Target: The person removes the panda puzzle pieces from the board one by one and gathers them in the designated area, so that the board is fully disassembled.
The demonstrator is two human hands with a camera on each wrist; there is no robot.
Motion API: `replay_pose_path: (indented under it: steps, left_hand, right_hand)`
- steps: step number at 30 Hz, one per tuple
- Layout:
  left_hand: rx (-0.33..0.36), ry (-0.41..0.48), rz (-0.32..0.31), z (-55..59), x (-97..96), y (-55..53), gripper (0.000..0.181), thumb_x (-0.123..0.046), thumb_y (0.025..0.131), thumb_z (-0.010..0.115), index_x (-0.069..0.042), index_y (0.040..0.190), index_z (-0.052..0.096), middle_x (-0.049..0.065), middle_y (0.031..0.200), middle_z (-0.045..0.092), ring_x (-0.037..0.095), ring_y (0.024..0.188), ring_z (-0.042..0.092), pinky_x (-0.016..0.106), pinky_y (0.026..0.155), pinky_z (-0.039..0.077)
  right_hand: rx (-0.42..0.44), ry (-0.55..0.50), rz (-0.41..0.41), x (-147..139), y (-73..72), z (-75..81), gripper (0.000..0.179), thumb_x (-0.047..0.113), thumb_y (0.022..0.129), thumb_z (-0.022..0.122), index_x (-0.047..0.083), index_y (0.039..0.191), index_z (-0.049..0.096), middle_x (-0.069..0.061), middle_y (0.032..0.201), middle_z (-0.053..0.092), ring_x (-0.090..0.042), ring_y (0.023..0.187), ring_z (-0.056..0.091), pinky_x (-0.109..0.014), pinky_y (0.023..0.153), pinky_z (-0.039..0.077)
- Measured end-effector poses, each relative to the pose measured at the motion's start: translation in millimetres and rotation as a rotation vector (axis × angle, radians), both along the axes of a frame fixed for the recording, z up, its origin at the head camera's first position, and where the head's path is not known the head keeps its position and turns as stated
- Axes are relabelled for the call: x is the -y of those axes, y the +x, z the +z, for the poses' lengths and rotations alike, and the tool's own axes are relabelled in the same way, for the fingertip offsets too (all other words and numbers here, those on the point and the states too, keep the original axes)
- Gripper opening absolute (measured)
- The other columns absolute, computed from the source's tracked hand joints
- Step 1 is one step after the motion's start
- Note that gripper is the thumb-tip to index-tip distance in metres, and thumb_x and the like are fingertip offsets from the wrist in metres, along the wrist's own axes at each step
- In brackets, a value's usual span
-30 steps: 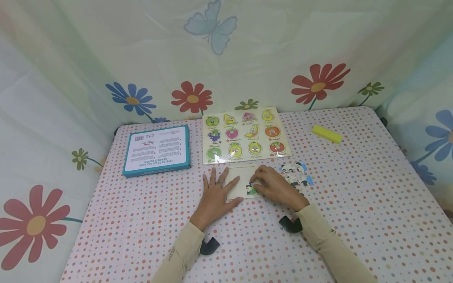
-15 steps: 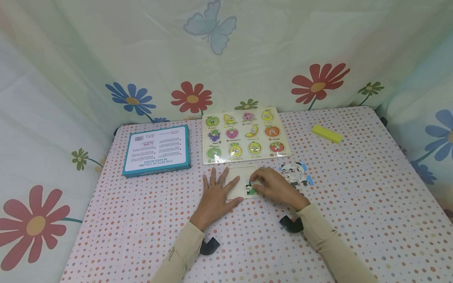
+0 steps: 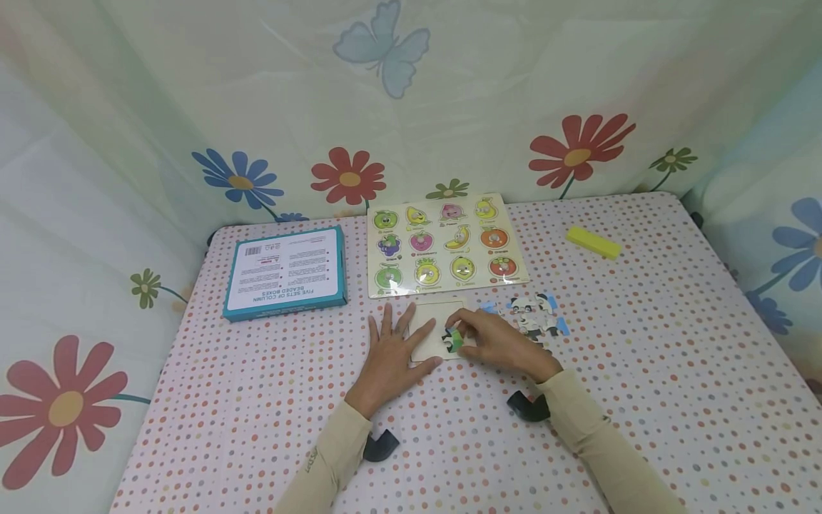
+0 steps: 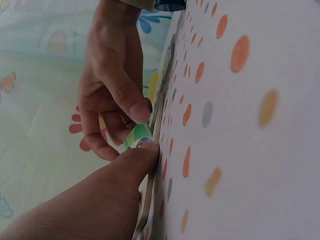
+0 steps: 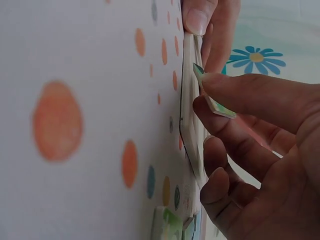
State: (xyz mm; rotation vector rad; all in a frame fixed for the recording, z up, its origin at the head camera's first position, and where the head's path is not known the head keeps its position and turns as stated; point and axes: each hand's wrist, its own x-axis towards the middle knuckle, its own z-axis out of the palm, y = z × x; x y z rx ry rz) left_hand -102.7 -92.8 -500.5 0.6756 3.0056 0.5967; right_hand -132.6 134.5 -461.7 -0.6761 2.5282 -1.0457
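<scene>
A pale wooden puzzle tray (image 3: 429,351) with a raised border lies on the dotted tablecloth. My left hand (image 3: 387,364) rests on its left side with the fingers spread. Thumb and fingers of my right hand (image 3: 499,343) pinch a green, black and white jigsaw piece (image 3: 453,340) over the tray's right part. In the right wrist view the jigsaw piece (image 5: 220,108) is tilted, its edge raised off the tray (image 5: 187,100). Right of the tray lie several loose panda jigsaw pieces (image 3: 536,314), partly hidden behind my right hand.
Behind the tray lies a fruit knob puzzle board (image 3: 443,246). A teal and white box (image 3: 285,275) sits at the left, and a yellow block (image 3: 594,243) at the back right. Black curved pieces (image 3: 382,446) show beside both wrists. A flowered curtain (image 3: 475,93) hangs behind the table.
The jigsaw piece, lying in the tray's lower right corner before, is now lifted, turned and shifted slightly left and up in my right hand. My left hand has stayed put.
</scene>
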Motion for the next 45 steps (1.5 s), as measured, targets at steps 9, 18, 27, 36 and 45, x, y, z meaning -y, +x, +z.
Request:
replay_pose_path:
  steps: [9,18,27,36,45]
  left_hand:
    - [-0.002,0.009,-0.001,0.0,-0.3,-0.1,0.065,-0.063,0.088,0.052,-0.032,0.145,0.042,0.007,0.159,0.019,0.044,0.145,0.001,0.067,0.11,-0.001]
    - [0.002,0.006,0.003,1.0,0.3,1.0,0.066,-0.064,0.088,0.052,-0.032,0.145,0.043,0.008,0.16,0.019,0.044,0.144,0.002,0.067,0.11,0.0]
    - [0.025,-0.003,0.009,2.7,-0.5,0.8,0.066,-0.063,0.088,0.053,-0.031,0.145,0.043,0.007,0.16,0.018,0.043,0.145,0.0,0.067,0.11,-0.002]
    - [0.034,0.014,0.012,2.4,-0.9,0.6,0.066,-0.062,0.088,0.055,-0.031,0.145,0.043,0.007,0.16,0.017,0.043,0.145,-0.001,0.067,0.11,-0.003]
    - [0.03,0.031,0.009,1.4,-0.7,0.8,0.066,-0.061,0.087,0.055,-0.031,0.145,0.043,0.007,0.16,0.018,0.043,0.145,-0.001,0.067,0.11,-0.004]
  right_hand:
    - [0.033,-0.027,-0.014,0.5,1.3,0.3,0.04,0.002,0.082,0.072,0.013,0.117,0.057,0.002,0.09,0.058,-0.015,0.081,0.052,-0.033,0.075,0.046]
    - [0.022,-0.028,-0.007,-0.9,0.7,0.8,0.039,0.006,0.083,0.073,0.012,0.119,0.06,0.003,0.092,0.059,-0.014,0.082,0.053,-0.033,0.076,0.047]
    - [0.018,-0.105,-0.059,-17.8,-5.3,5.8,0.038,0.009,0.083,0.075,0.012,0.118,0.061,0.002,0.089,0.061,-0.013,0.077,0.056,-0.029,0.071,0.049]
    - [0.023,-0.219,-0.144,-55.7,-13.9,22.8,0.042,0.004,0.085,0.072,0.006,0.124,0.057,-0.007,0.085,0.062,-0.013,0.069,0.056,-0.025,0.06,0.045]
    - [0.014,-0.24,-0.185,-81.9,-11.0,27.1,0.043,0.007,0.088,0.069,0.004,0.127,0.053,-0.009,0.084,0.06,-0.01,0.064,0.05,-0.025,0.056,0.042]
